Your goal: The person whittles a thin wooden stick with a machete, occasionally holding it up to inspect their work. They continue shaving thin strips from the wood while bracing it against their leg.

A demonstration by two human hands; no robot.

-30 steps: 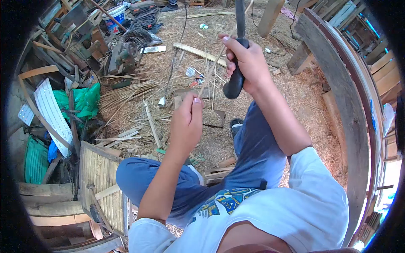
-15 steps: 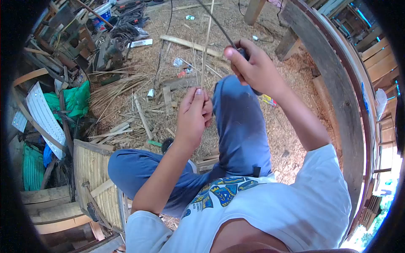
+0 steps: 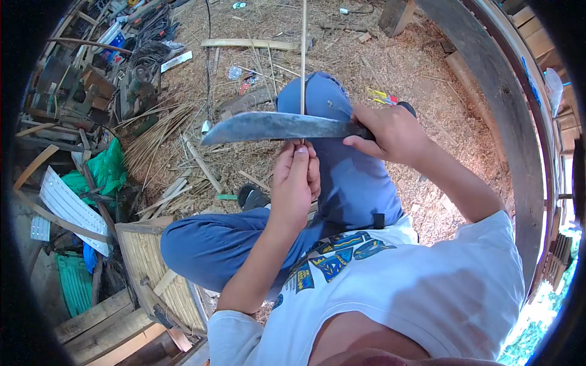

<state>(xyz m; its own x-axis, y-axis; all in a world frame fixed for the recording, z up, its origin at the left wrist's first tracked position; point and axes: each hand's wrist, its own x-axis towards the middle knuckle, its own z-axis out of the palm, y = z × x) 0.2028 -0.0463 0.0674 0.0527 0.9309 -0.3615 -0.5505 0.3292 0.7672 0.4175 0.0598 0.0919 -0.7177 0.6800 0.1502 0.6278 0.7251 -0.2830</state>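
My left hand is closed round the lower end of a thin bamboo strip, which points away from me past my raised knee. In my right hand is the dark handle of a machete. Its broad grey blade lies crosswise over the strip, just beyond my left fingertips, with the tip pointing left. The blade hides a short stretch of the strip. Below both hands is my knee in blue trousers.
A bundle of thin strips lies on the shavings-covered ground to the left. Near my left knee stands a slatted wooden piece with a hammer on it. A long curved beam runs along the right. Green plastic lies among scrap at left.
The machete has swung from pointing up and away to lying crosswise over the strip. My right hand has come lower and nearer, and my view has shifted slightly.
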